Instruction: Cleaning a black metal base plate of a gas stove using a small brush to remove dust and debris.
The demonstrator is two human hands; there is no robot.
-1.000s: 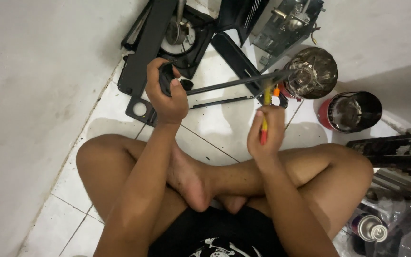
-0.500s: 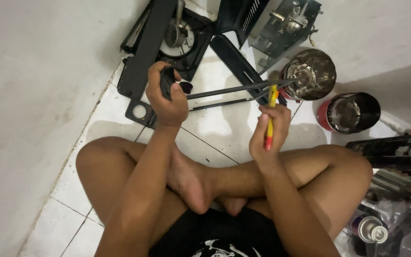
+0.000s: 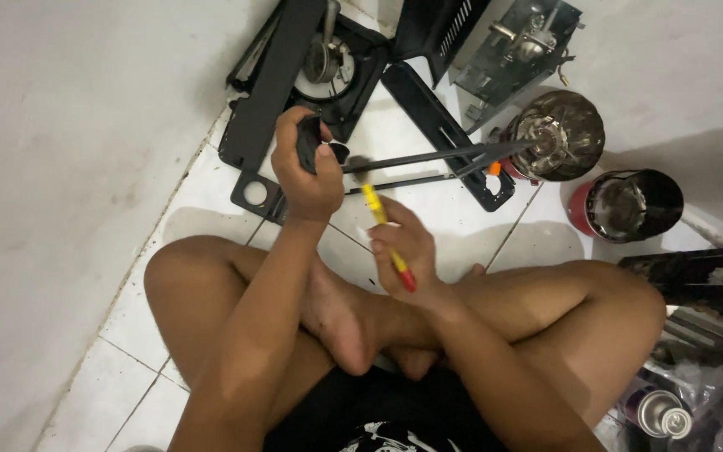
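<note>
I sit cross-legged on white floor tiles. My left hand (image 3: pixel 305 172) is closed around the black knob end of a long thin black metal rod (image 3: pixel 428 156), which runs right toward a round metal burner part (image 3: pixel 558 134). My right hand (image 3: pixel 403 247) grips a yellow-and-red screwdriver (image 3: pixel 385 236), its tip pointing up-left toward the knob end held in my left hand. The tip itself is blurred.
Black stove panels (image 3: pixel 271 79) and a burner plate (image 3: pixel 328 59) lie against the wall ahead. A metal stove body (image 3: pixel 516 42) stands at the back right. A red round canister lid (image 3: pixel 625 205) sits on the right; a spray can (image 3: pixel 658 410) lies lower right.
My right hand has swung the screwdriver from the rod's right end, near the round burner part, leftward and down to the knob end at my left hand.
</note>
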